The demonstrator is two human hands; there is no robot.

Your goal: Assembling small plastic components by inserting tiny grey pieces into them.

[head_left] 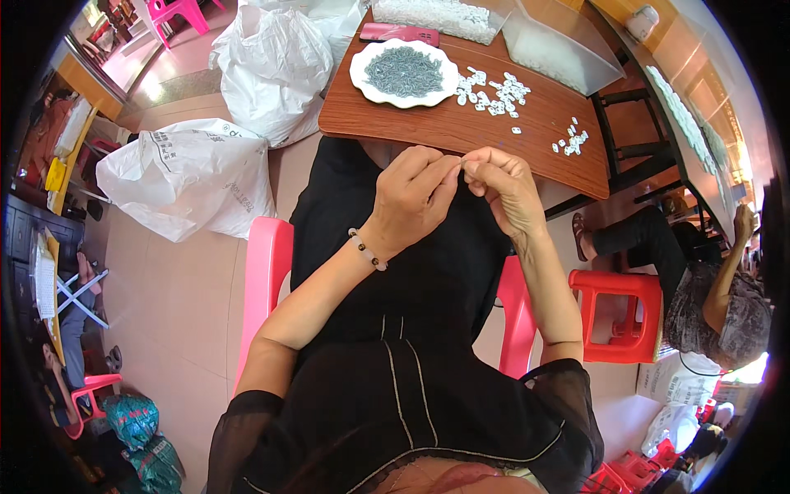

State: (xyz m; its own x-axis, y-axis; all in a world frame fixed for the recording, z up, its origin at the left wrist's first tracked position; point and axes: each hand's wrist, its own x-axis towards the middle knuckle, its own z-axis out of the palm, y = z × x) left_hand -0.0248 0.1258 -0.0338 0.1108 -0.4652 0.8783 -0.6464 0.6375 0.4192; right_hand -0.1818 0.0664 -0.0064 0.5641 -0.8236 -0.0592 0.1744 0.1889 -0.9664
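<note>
Just off the near edge of the brown wooden table (378,123), my two hands meet fingertip to fingertip. My left hand (411,193), with a beaded bracelet (366,249) at the wrist, is closed in a pinch. Facing it, my right hand (506,185) is pinched as well. Whatever lies between the fingertips is too small to make out. Beyond my hands, a white scalloped plate (360,82) holds a heap of small grey metal-looking pieces (404,72). Right of the plate lie loose small white pieces (496,95), with another little group (572,140) nearer the table's right edge.
A clear bin (559,58) and a tray of white pieces (436,16) stand at the back, beside a pink-red flat object (399,33). White sacks (193,177) sit on the left floor. At right are a red stool (617,309) and another person (708,305).
</note>
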